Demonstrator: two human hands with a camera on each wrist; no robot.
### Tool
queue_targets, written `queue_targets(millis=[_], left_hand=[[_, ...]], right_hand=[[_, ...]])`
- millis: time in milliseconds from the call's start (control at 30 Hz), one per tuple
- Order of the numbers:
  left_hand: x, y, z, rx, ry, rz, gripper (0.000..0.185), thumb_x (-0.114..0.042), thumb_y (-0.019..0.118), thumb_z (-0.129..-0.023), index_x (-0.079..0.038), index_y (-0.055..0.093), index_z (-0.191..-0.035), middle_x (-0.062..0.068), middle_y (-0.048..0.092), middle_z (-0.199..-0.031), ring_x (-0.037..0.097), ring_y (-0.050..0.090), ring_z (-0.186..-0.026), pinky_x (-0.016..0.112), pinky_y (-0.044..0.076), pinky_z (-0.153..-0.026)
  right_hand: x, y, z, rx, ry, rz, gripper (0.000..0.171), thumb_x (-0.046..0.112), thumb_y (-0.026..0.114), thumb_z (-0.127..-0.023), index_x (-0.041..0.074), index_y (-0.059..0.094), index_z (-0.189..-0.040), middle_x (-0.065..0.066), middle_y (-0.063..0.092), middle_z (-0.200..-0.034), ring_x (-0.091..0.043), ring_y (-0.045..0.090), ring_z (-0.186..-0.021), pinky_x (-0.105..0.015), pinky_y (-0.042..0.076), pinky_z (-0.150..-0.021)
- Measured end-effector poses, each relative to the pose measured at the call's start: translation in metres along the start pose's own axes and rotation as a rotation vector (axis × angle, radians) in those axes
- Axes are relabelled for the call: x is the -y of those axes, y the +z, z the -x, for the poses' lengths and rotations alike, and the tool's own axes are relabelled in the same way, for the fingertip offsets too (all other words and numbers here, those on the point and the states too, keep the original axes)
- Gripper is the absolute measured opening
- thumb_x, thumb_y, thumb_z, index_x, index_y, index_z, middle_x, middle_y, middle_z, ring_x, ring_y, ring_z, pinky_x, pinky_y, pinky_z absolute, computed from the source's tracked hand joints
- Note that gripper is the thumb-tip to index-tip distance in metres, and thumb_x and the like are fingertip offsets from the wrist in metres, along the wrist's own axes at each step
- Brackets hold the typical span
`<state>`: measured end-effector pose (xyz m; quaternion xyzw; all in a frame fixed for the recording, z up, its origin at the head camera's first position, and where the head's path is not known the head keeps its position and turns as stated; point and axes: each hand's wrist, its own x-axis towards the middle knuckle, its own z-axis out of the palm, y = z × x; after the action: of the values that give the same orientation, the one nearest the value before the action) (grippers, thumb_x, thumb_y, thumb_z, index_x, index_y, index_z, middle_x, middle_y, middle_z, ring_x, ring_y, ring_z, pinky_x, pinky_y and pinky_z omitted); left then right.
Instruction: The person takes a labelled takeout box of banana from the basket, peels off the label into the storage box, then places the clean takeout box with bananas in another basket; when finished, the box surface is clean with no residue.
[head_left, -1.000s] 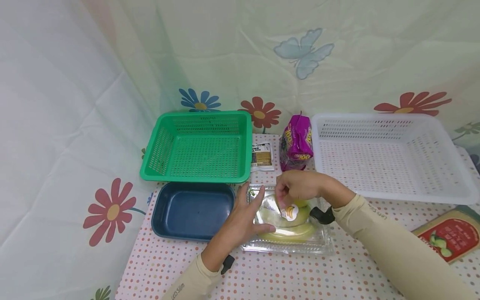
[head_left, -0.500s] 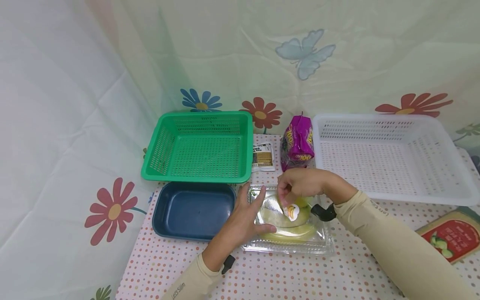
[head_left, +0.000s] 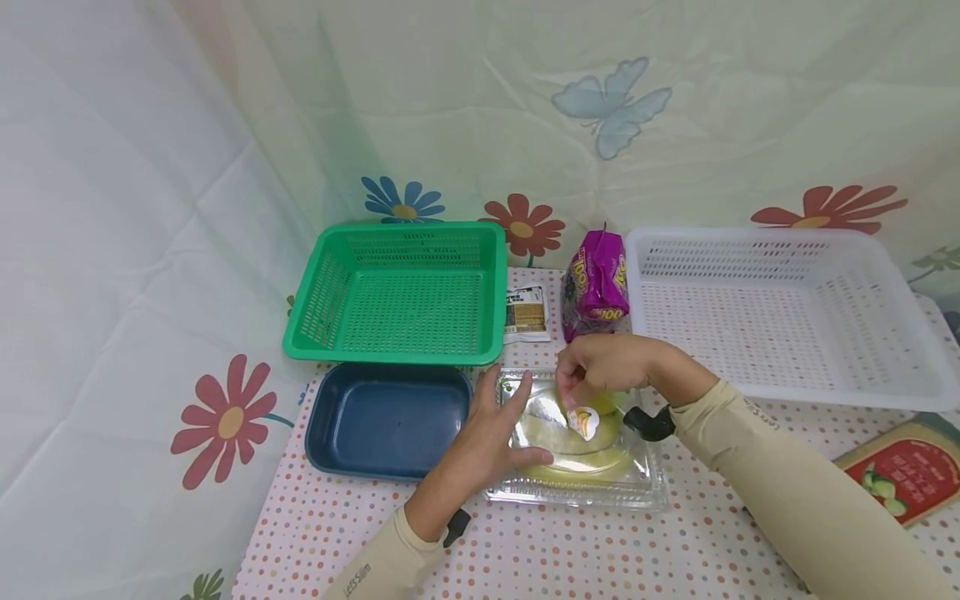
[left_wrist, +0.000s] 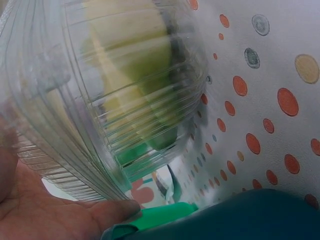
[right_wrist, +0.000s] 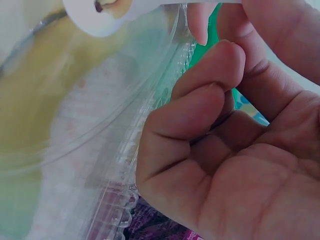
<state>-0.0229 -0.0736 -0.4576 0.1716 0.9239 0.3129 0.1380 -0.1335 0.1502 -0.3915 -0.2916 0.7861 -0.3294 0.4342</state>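
A clear plastic clamshell box [head_left: 651, 479] holding yellow-green bananas [head_left: 600, 462] lies on the dotted tabletop. My left hand [head_left: 486, 440] rests on the box's left side, fingers spread and thumb over the lid. In the left wrist view, that hand [left_wrist: 55, 215] lies along the ribbed rim of the box [left_wrist: 145, 105]. Thumb and index finger of my right hand [head_left: 611, 364] pinch the edge of a round white banana sticker [head_left: 585, 423] on the lid. The right wrist view shows the sticker [right_wrist: 95, 22] drawn up towards the fingertips, the other fingers of the hand [right_wrist: 215, 165] curled.
Left of the box stands a dark blue basin [head_left: 390, 425], with a green basket [head_left: 405, 358] behind it. A small packet [head_left: 527, 315] and a purple bag [head_left: 596, 283] stand behind the box. At right are a white basket [head_left: 795, 392] and a red-labelled packet [head_left: 903, 471].
My right hand has shifted very slightly to the right, and the sticker's pinched edge has lifted a little. The left hand keeps its place on the box.
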Motion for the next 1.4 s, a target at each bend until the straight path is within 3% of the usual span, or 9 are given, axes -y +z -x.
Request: queue_targets(millis=[967, 1200, 1400], left_hand=[[-0.001, -0.001, 0.0, -0.012, -0.003, -0.004, 0.109, -0.05, 0.083, -0.08, -0.022, 0.02, -0.164, 0.019, -0.003, -0.171, 0.04, 0.003, -0.158, 0.055, 0.035, -0.119], [-0.001, -0.001, 0.001, -0.007, 0.019, -0.007, 0.108, -0.05, 0.082, -0.081, -0.02, 0.02, -0.164, 0.023, -0.001, -0.17, 0.044, 0.005, -0.157, 0.057, 0.036, -0.118], [0.0, 0.0, 0.001, 0.005, 0.008, 0.003, 0.108, -0.05, 0.082, -0.081, -0.02, 0.02, -0.165, 0.021, -0.002, -0.17, 0.044, 0.006, -0.157, 0.056, 0.037, -0.118]], right_hand=[[-0.006, -0.006, -0.001, -0.005, 0.009, -0.035, 0.007, 0.016, 0.074, -0.091, 0.01, 0.073, -0.088, 0.002, 0.06, -0.079, -0.014, 0.052, -0.077, -0.026, 0.046, -0.069], [-0.011, -0.011, 0.0, -0.035, -0.019, -0.192, 0.014, 0.013, 0.07, -0.095, 0.0, 0.07, -0.089, 0.001, 0.049, -0.068, -0.013, 0.044, -0.062, -0.025, 0.04, -0.058], [-0.012, -0.009, -0.001, -0.005, -0.054, -0.211, 0.015, 0.015, 0.071, -0.096, 0.0, 0.069, -0.091, 0.002, 0.051, -0.071, -0.013, 0.046, -0.065, -0.026, 0.042, -0.061]])
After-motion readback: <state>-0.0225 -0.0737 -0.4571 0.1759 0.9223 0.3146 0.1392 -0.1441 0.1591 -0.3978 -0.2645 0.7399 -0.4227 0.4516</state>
